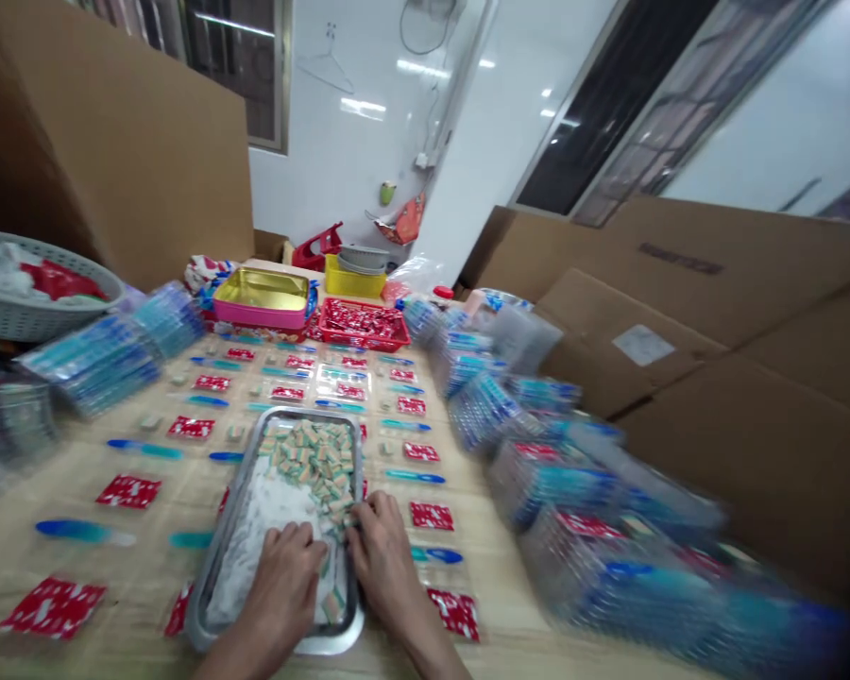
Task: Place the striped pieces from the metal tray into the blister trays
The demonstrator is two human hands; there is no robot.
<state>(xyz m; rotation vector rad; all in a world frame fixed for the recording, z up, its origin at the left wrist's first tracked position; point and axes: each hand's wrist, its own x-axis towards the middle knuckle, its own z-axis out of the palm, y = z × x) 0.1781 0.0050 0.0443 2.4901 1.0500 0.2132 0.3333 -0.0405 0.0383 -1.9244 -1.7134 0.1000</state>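
steel, shallow and shiny, the tray (237,501) sits at the near edge of the pale wooden worktop (482,491) and serves as the landmark here. both hands rest inside its near end. the left hand (283,581) lies palm down on the white powdery layer, fingers curled loosely; whether it pinches anything i cannot tell. the right hand (382,557) lies just beside it toward the tray's right rim, fingertips touching the edge of the heap of small wrapped blocks (318,458), seemingly drawing a few toward the near end; its grip looks half closed but blur hides any pinch. the blocks fill the tray's far half, likely kept there so they stay contained and within easy reach.

around the tray, on both sides and beyond it, red sachets (128,491) and blue pens (77,531) lie in neat rows, each spaced apart, probably laid out so that one of every item can go into each set. to the right of the tray, stacks of clear packed cases (538,472) run along the worktop edge, blurred. far beyond the tray stand a pink tin (261,300), a red basket (361,323) and a yellow tub (354,279). far left of the tray sits a grey woven basket (39,312), with cardboard boxes (113,142) behind it.
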